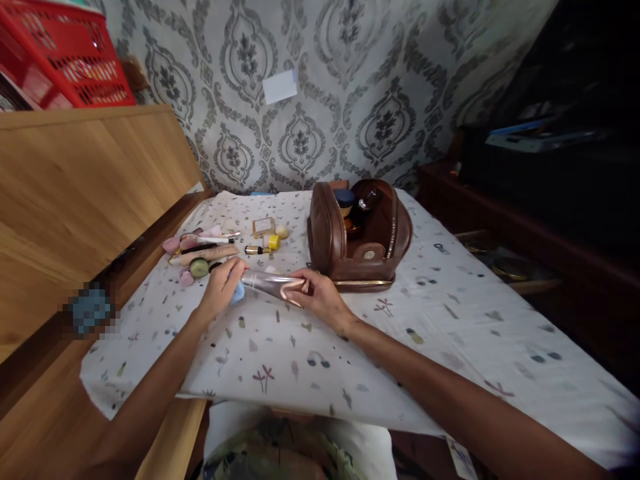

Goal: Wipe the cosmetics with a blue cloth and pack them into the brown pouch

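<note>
I note the left hand (225, 283) hides one end of the metallic tube (270, 283) and the right hand (323, 297) partly covers the other; its print is too small to read. The brown bag (363, 270) partly conceals a dark-lidded jar (344, 197). The red basket (95, 40) is cut off upper left. A blue object (91, 309) is pixelated beyond identification.

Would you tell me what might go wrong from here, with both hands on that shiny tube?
The glossy silver and rose-gold tube could slip, since its surface looks smooth between the left hand and right hand. The left hand, close to the round green container, might knock it. The open brown leather bag stands right by the right hand, so a bump might jostle the navy-lidded jar inside.
</note>
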Action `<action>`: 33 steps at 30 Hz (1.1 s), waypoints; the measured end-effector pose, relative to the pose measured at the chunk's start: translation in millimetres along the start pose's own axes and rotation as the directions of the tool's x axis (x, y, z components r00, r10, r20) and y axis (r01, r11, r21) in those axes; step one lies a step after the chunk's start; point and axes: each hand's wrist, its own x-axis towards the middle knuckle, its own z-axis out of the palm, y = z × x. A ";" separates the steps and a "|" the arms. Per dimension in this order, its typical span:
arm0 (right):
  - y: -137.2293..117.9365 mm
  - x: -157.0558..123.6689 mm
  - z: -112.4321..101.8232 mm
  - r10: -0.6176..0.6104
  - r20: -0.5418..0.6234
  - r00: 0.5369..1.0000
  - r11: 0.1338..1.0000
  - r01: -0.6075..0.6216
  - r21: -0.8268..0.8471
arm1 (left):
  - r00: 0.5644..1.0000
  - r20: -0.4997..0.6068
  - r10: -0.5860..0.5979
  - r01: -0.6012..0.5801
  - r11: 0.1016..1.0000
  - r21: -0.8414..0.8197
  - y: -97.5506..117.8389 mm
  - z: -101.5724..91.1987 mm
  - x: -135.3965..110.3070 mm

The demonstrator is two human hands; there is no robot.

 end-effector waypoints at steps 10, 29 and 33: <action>-1.1 -13.0 0.4 -0.353 0.050 0.934 0.832 0.338 -0.440 | 0.852 0.279 -0.443 0.520 0.778 -0.352 -20.7 14.1 22.9; -21.2 9.9 39.4 0.472 0.017 0.881 0.831 -0.452 0.323 | 0.982 -0.142 -0.125 0.088 0.966 -0.245 -34.5 4.7 14.4; -20.4 11.9 37.7 0.508 0.015 0.861 0.801 -0.479 0.359 | 0.983 -0.146 -0.110 0.076 0.973 -0.220 -35.3 8.0 13.7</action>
